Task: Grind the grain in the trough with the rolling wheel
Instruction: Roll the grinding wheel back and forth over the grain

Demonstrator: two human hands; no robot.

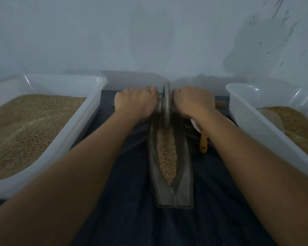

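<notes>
Two translucent white plastic bins flank the work area. Left bin (pixel 48 139), outboard of the left hand's grip, rectangular with rounded corners, holds a deep bed of tan granular grain (pixel 23 128). Right bin (pixel 267 128), outboard of the right hand's grip, same make, holds a shallower layer of similar tan grain (pixel 299 125) with a pale rounded object half-buried at its near-left edge; identity unclear.

Dark blue cloth (pixel 124 192) covers the surface beneath everything.

Trough (pixel 183 174): dark metal, narrow, boat-shaped, long axis running straight away from the person, near end squared off. Coarse tan grain (pixel 167 157) lies in a tapering strip along its groove, pointed toward the person.

Rolling wheel (pixel 166 105): grey metal disc, standing on edge in the far part of the trough, plane aligned with the trough's long axis, axle crosswise.

Left hand (pixel 136 102) is curled tight round the axle handle just left of the disc; right hand (pixel 194 102) likewise just right of it. Wooden handle end (pixel 220 104) protrudes beyond the right grip.

Yellowish wooden utensil handle (pixel 203 143) lies below the right wrist, beside the trough.
</notes>
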